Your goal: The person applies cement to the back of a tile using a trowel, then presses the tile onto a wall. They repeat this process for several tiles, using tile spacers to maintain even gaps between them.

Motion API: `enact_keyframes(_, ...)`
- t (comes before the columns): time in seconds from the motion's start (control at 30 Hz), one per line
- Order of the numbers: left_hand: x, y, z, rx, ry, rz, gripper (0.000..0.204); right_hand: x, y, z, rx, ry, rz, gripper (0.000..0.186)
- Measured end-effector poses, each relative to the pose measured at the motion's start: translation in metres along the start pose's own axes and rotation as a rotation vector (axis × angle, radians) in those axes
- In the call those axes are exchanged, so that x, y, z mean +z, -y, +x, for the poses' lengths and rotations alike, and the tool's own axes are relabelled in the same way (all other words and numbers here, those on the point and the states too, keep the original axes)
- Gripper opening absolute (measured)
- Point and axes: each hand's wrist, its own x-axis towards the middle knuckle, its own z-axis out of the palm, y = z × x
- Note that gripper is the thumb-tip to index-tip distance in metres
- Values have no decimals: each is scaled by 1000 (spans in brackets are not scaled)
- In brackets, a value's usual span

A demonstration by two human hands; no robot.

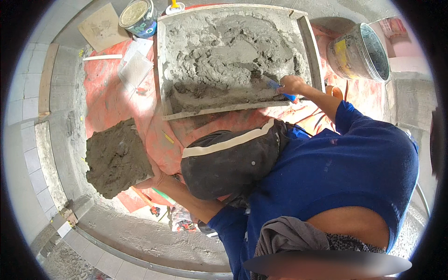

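Observation:
My right hand [291, 85] is closed around the blue handle of a trowel [272, 83]. Its blade dips into the wet grey mortar [224, 51], near the front right of a shallow wooden-sided mixing tray [224, 112]. Off to the left, my left hand [156, 176] grips the near right edge of a mortar-covered tile [117, 157]. Thick, rough mortar hides nearly all of the tile's face; a little pale edge shows beside my fingers. The tile is held apart from the tray.
Red sheeting [105, 98] covers the floor. A notched trowel [135, 70] lies left of the tray, near a dark bucket [139, 18] and a beige tile [102, 27]. A large bucket [359, 52] lies tilted at the right. Low walls [60, 140] edge the area.

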Motion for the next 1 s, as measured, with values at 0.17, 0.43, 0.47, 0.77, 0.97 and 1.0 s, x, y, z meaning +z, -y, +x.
enact_keyframes(0.17,13,31,3,-121,91,-177,49,19,2,4,10,-154,145,39)
enact_keyframes(0.43,81,63,-14,-428,202,-839,50,-33,-17,-15,-22,-108,433,42)
enact_keyframes(0.47,88,64,-16,-457,220,-890,50,-45,-19,-21,-51,-195,223,38)
enact_keyframes(0.77,132,81,-13,-608,346,-1121,51,-162,13,-93,-608,-857,391,32)
enact_keyframes(0.97,144,76,-20,-494,477,-827,56,-281,82,-110,-913,-969,78,35)
enact_keyframes(1.0,145,73,-22,-474,514,-750,59,-297,92,-114,-905,-930,2,35)
